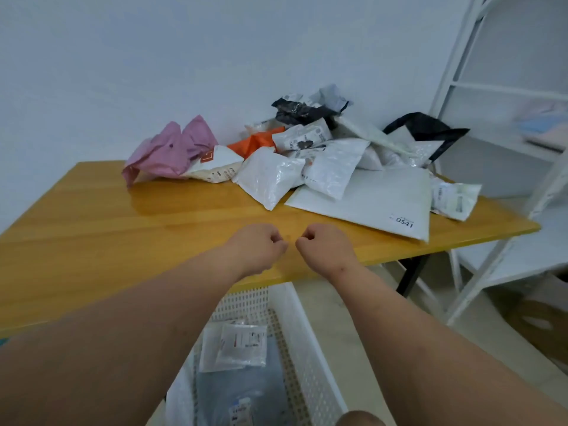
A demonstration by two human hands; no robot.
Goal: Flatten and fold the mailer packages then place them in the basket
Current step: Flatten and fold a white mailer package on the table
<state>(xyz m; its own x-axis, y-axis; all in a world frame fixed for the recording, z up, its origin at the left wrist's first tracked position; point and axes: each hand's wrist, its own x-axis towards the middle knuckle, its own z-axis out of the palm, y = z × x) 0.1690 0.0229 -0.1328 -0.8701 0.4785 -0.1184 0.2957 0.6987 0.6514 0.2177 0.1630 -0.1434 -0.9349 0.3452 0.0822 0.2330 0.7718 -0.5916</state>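
At the bottom centre of the frame, a white perforated basket (302, 339) is seen, with folded mailers (236, 345) laid inside. Above it, at mid-frame, the left hand (256, 247) and right hand (324, 245) are held over the worktop (123, 229), fingers curled into fists, nothing gripped. Farther back, upper centre-right, crumpled mailer packages (307, 155) are piled on the worktop.

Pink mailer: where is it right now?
In the head view the crumpled pink mailer sits at the far left end of the mailer pile on the wooden table, against the wall, touching a white mailer with an orange logo.
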